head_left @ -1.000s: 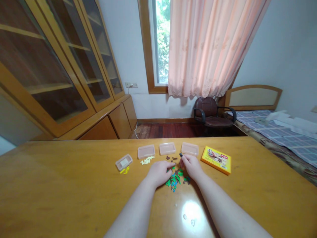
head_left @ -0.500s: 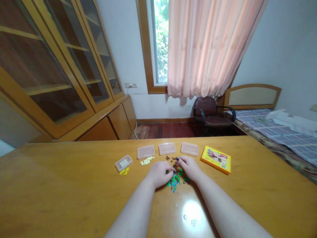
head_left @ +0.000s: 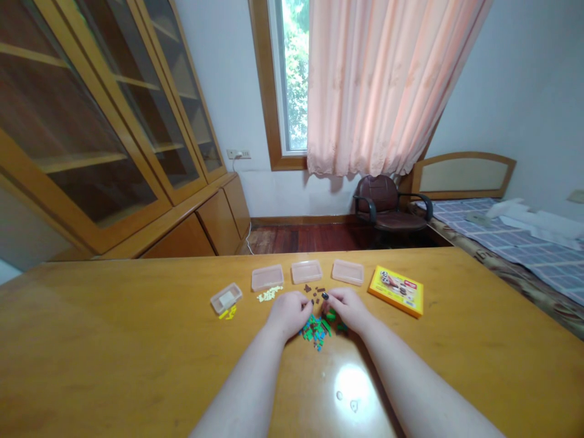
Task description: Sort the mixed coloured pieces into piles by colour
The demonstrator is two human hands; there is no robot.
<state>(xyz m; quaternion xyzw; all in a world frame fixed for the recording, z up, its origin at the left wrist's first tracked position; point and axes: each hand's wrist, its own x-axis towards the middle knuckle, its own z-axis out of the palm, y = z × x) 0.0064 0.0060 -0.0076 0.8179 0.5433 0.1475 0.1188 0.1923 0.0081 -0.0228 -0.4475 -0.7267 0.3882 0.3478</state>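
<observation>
Now, right hand point(head_left: 349, 307): fingers narrow, pinching a dark piece point(head_left: 325, 296) at the tips.
Left hand point(head_left: 289, 310): curled, knuckles up, fingertips down at the left edge of the pile point(head_left: 317, 330); I cannot tell whether it holds anything.
Change: a second ago the right hand held the dark piece farther out, just short of the right box point(head_left: 348, 272). It has since drawn back and to the left. The left hand has crept slightly forward.
Meaning: the dark piece has gone into no box and remains in the fingers, between the two hands and near the left fingertips.
Pile: green and blue bricks on the bench point(head_left: 114, 340), between the hands and just nearer the person, partly hidden by both.
Brown bits point(head_left: 314, 290): just beyond the fingertips, beside the dark piece, in front of the middle box point(head_left: 306, 271).
Cream bits point(head_left: 269, 294): left of the left hand, in front of the left box point(head_left: 267, 277).
Yellow bits point(head_left: 228, 314): farther left, beside the end box point(head_left: 227, 297).
Booklet point(head_left: 396, 291): yellow, to the right of the right hand and apart from it.
</observation>
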